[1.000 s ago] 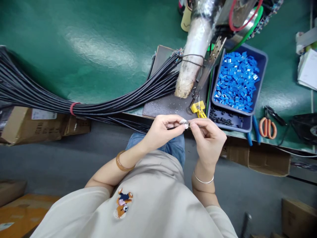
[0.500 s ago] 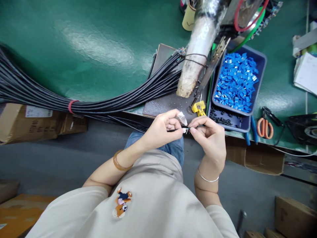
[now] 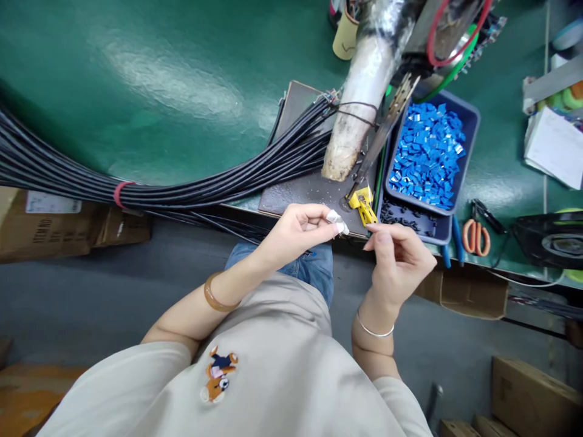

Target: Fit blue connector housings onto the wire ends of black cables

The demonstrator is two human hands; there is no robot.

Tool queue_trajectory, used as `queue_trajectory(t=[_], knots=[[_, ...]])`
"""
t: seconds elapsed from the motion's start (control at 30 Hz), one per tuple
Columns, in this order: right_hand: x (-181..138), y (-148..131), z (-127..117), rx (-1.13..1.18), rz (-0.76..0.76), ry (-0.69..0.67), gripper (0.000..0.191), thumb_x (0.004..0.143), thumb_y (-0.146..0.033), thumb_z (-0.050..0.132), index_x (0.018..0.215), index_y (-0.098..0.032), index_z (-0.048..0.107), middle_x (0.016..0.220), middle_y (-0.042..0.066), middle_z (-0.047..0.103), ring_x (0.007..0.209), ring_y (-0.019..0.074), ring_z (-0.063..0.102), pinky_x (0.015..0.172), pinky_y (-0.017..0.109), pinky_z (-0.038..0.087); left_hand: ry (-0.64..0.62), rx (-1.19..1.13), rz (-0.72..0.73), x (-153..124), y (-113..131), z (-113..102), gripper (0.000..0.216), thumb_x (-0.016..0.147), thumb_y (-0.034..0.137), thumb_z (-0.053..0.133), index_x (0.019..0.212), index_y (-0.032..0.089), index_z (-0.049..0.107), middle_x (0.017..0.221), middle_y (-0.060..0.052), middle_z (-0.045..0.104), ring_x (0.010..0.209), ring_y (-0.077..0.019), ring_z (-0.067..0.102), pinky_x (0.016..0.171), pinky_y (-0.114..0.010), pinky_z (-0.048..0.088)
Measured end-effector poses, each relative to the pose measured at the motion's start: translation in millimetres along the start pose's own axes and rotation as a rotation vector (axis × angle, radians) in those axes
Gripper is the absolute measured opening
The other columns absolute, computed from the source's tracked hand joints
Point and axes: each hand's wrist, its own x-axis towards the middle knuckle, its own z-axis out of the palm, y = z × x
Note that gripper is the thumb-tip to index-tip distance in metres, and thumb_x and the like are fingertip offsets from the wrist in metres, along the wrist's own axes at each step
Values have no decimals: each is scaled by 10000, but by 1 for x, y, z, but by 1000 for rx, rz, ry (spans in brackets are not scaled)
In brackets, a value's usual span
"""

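Observation:
My left hand (image 3: 298,233) is closed in a pinch at the bench edge, with taped fingertips (image 3: 337,223). It grips the end of a thin black cable that I can barely see under the fingers. My right hand (image 3: 398,258) is a short way to the right, thumb and forefinger pinched together just below a small yellow clip (image 3: 364,202). What the right fingers hold is too small to name. A thick bundle of black cables (image 3: 191,194), bound by a red band (image 3: 119,193), runs from the left onto a dark plate (image 3: 310,191).
A blue tray (image 3: 469,121) of small blue parts stands at the right, with a lower tray of black bits (image 3: 410,217). Orange-handled scissors (image 3: 476,235) lie further right. A foil-wrapped pipe (image 3: 364,91) slants over the plate. Cardboard boxes (image 3: 54,224) sit under the green bench (image 3: 182,79).
My hands have parted: the right hand moved right and slightly down from the left fingertips. The left hand stayed pinched by the bench edge. The view shifted a little.

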Motion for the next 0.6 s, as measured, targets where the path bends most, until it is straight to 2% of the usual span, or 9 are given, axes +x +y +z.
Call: queue_trajectory(t=[0.17, 0.3, 0.5, 0.6], knots=[[-5, 1, 4, -85, -22, -102, 89, 893, -267, 666, 869, -240, 747, 649, -20, 630, 564, 109, 548, 492, 268, 367, -29, -46, -3, 0, 4, -1, 207, 789, 302, 749, 756, 131, 637, 591, 52, 493, 517, -32, 357, 494, -188, 279], [-5, 2, 6, -107, -47, -122, 60, 858, -233, 708, 907, -230, 742, 750, -18, 663, 508, 68, 434, 490, 255, 362, -46, -96, -32, 1, 7, -1, 249, 784, 334, 753, 810, 150, 587, 533, 80, 427, 472, -33, 298, 437, -186, 197], [-7, 0, 11, -89, -36, -161, 45, 843, -217, 713, 886, -229, 721, 807, -9, 669, 485, 55, 368, 478, 258, 332, -45, -93, -43, 0, 4, -4, 224, 777, 271, 706, 833, 171, 513, 530, 70, 489, 450, -33, 331, 421, -170, 181], [-10, 3, 17, -53, 33, -168, 58, 870, -256, 679, 827, -222, 700, 768, -9, 630, 514, 68, 383, 490, 258, 330, -67, -88, -54, -2, 7, -4, 216, 774, 237, 688, 866, 173, 502, 533, 65, 534, 414, -19, 302, 415, -167, 180]])
